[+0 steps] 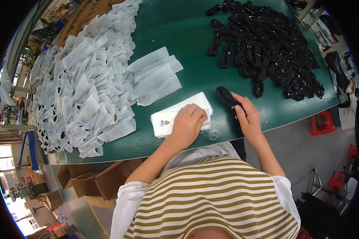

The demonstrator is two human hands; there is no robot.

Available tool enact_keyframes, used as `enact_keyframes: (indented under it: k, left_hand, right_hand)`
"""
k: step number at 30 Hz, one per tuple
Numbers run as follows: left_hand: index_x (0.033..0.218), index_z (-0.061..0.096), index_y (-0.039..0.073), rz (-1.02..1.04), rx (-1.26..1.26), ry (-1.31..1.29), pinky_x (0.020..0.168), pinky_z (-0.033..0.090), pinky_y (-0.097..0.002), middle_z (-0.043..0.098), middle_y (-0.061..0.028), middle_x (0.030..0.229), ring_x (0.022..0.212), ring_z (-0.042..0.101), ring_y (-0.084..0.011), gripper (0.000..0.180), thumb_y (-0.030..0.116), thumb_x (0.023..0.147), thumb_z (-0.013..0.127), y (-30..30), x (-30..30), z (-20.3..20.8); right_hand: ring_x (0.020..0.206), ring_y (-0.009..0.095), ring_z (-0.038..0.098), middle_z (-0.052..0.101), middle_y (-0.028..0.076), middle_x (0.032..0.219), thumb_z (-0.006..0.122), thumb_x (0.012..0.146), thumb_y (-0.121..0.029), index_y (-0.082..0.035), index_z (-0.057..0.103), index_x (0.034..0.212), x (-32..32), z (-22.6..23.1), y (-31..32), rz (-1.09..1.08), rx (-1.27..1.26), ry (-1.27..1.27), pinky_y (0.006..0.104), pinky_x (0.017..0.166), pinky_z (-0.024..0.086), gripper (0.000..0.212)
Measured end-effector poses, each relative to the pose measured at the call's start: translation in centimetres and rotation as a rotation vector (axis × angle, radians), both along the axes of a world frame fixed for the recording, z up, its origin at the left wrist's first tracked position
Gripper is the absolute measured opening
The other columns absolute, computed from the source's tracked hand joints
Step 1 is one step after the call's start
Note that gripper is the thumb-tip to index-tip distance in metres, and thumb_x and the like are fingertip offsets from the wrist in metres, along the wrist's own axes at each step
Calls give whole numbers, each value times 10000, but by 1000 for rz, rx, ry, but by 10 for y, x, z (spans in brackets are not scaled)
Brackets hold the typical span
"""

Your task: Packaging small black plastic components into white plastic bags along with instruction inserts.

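Observation:
In my right hand (249,118) is a bundled black cable (224,95), gripped between thumb and fingers above the green table near its front edge. My left hand (188,124) rests on a neat stack of flat white bags (162,122). Its fingers are curled and pressed together at the stack's right end; the fingertips are partly hidden. Just behind the stack lie several filled translucent white bags (157,85), side by side.
A big heap of filled white bags (91,75) covers the table's left side. Many bundled black cables (263,47) are piled at the far right of the green table (175,24). Cardboard boxes (103,179) stand below the front edge; a red stool (322,122) is at right.

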State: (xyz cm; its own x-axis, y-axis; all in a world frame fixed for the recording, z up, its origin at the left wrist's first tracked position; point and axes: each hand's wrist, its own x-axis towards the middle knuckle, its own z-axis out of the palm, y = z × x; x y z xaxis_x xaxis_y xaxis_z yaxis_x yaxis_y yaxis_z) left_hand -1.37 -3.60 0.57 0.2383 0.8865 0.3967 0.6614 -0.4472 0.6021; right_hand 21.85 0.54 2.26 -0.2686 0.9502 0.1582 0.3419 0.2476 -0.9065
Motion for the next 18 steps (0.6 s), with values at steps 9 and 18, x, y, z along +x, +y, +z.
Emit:
enact_keyframes:
  k: [9,18]
  left_hand:
    - [910,602,-15,160,-305,-351,709,488,-281,659,-88,908,780,605,-191,58,-17,881,652,-10,6,7]
    - [895,596,16,0,-164,-429,751,496,-328,670,-86,971,830,598,-220,96,-39,852,663,-7,1,11]
  right_hand:
    - [786,267,565,613,109,978,720,790,17,-45,649,1233,2,10,-23,200,452,-147,336,679,482,452]
    - [791,224,592,624,79,926,740,810,-27,-58,676,1181,-3,13,-14,361,570,-278,335,656,501,378]
